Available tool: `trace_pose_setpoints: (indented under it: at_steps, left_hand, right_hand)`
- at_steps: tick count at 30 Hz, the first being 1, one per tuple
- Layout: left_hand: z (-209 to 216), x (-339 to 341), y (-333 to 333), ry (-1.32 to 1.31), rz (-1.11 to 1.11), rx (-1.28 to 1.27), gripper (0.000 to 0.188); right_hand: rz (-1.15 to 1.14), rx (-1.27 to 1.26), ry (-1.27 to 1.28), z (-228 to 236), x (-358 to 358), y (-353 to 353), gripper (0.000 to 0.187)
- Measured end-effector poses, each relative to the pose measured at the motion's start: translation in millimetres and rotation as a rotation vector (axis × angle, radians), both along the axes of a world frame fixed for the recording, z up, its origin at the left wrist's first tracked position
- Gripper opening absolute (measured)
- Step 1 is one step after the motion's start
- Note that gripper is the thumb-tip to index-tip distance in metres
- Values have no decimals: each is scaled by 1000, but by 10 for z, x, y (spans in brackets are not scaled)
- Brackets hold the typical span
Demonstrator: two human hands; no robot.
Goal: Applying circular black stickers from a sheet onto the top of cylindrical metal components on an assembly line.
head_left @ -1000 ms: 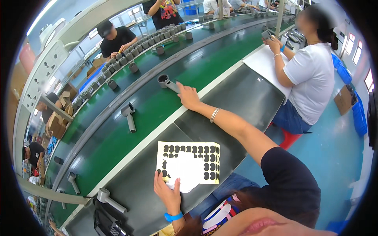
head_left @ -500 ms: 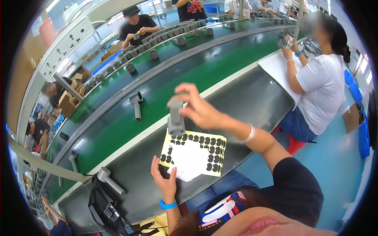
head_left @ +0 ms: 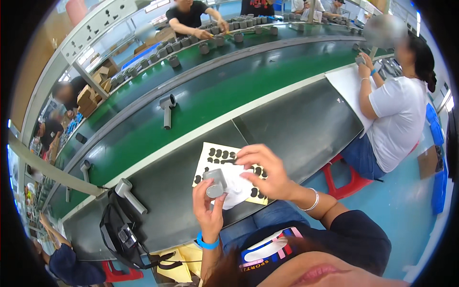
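Note:
My left hand (head_left: 208, 210) is closed round a grey plastic housing (head_left: 215, 181) with a rounded end, held above the sheets on the bench. My right hand (head_left: 267, 174) is just right of it, thumb and fingers apart, fingertips over the sheets; no held object shows between them. Beneath the hands lies a pale yellow sticker sheet (head_left: 202, 155) with rows of black, notched oval stickers. A crumpled white paper (head_left: 237, 187) covers part of that sheet. The housing and my right hand hide some of the stickers.
A grey hairdryer-shaped part (head_left: 131, 195) and a black bag (head_left: 109, 222) lie on the dark bench to the left. Another such part (head_left: 167, 112) is on the green conveyor belt (head_left: 201, 103). A co-worker in white (head_left: 397, 100) sits at the right; others work across the belt.
The grey housing has passed from my right hand to my left and come lower and nearer. My right hand has moved down toward the sticker sheet. A co-worker across the belt now reaches toward the parts.

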State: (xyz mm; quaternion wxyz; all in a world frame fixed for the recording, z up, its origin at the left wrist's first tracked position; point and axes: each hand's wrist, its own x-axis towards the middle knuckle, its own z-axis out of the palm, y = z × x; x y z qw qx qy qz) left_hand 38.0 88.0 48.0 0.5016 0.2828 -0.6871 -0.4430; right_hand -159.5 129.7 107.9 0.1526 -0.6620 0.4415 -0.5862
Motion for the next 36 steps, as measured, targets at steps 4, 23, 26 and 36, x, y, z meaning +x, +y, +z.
trace_pose_setpoints:
  at_steps: [4, 23, 26, 36]
  left_hand:
    - [121, -43, 68, 189, -25, -33, 42]
    - [142, -75, 120, 39, -63, -25, 37]
    - [136, -100, 125, 99, -75, 16, 39]
    - [186, -47, 154, 233, -242, 208, 46]
  right_hand:
    - [-31, 88, -92, -26, -31, 153, 13]
    - [10, 195, -179, 46, 13, 337, 9]
    - [99, 253, -239, 50, 74, 367, 11]
    - [52, 264, -383, -65, 301, 359, 35]
